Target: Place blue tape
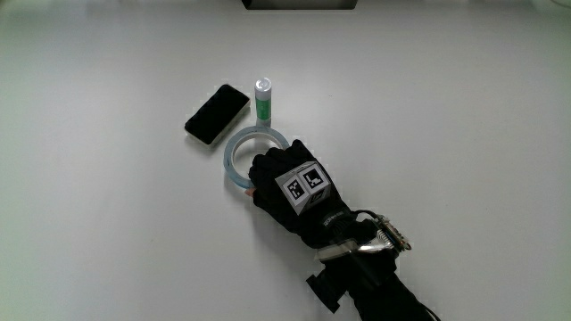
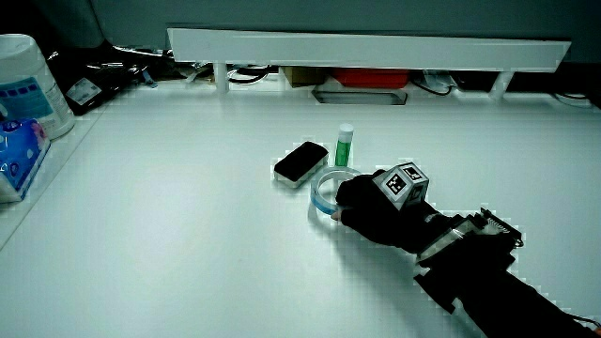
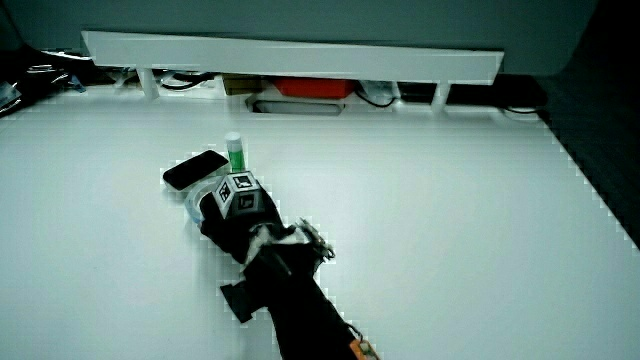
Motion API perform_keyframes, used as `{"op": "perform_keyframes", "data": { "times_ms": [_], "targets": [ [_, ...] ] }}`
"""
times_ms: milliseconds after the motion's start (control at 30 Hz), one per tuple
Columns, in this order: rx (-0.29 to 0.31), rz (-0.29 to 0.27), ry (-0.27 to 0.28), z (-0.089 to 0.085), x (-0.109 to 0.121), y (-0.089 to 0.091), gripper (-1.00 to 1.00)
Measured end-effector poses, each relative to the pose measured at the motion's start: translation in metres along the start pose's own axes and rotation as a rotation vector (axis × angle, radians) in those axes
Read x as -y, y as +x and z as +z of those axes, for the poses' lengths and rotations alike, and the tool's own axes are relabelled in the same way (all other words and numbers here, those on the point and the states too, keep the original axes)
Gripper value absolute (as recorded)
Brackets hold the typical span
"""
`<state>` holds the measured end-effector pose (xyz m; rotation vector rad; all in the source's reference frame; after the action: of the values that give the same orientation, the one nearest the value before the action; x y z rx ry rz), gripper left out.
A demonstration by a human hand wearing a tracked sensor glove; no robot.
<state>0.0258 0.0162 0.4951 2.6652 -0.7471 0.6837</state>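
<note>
Gripping the near rim of the blue tape (image 1: 243, 152), the hand (image 1: 287, 185) is lying low over the white table (image 1: 428, 116), its fingers curling down over the part of the ring closest to the person. A patterned cube (image 1: 303, 184) is sitting on the back of the black glove, and the dark forearm (image 1: 375, 285) is stretching back toward the person's edge of the table.

The tape is showing as a pale, translucent blue ring, thin-walled and wide open in the middle, so the white table is visible through its hole. It is lying flat on the table, with about half its circle hidden under the glove. In a side view the ring (image 2: 326, 188) is looking glossy along its upper edge; in both side views it is resting on the table rather than being lifted.

A small upright tube (image 1: 262, 100) with a green body and a white cap is standing just beside the ring, on the side farther from the person, seemingly touching the rim. A flat black phone-like slab (image 1: 217, 113) is lying near the tube and the ring, apart from both.

At the table's edge in a side view, a white tub (image 2: 28, 84) with a blue label is standing; its contents are not visible.
</note>
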Motion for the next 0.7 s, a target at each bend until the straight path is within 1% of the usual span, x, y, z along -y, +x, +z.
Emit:
{"op": "perform_keyframes", "data": {
  "times_ms": [33,67,100,200,333,367,400,533,567,700],
  "targets": [
    [0.001,-0.004,-0.006,-0.003,0.0,0.001,0.0],
    [0.016,-0.009,-0.007,-0.007,0.0,0.003,0.0],
    [-0.006,-0.01,-0.009,-0.007,-0.001,0.002,0.0],
    [0.0,-0.025,-0.03,-0.012,-0.002,0.005,0.0],
    [-0.014,-0.041,-0.035,-0.017,-0.001,0.009,0.0],
    [-0.009,-0.042,-0.039,-0.019,-0.001,0.011,0.0],
    [-0.005,-0.044,-0.028,-0.02,-0.001,0.011,0.0],
    [0.013,-0.046,-0.045,-0.022,-0.001,0.011,0.0],
    [0.013,-0.048,-0.059,-0.022,-0.001,0.01,-0.04],
    [0.029,-0.055,-0.079,-0.024,0.0,0.012,-0.18]
  ]
}}
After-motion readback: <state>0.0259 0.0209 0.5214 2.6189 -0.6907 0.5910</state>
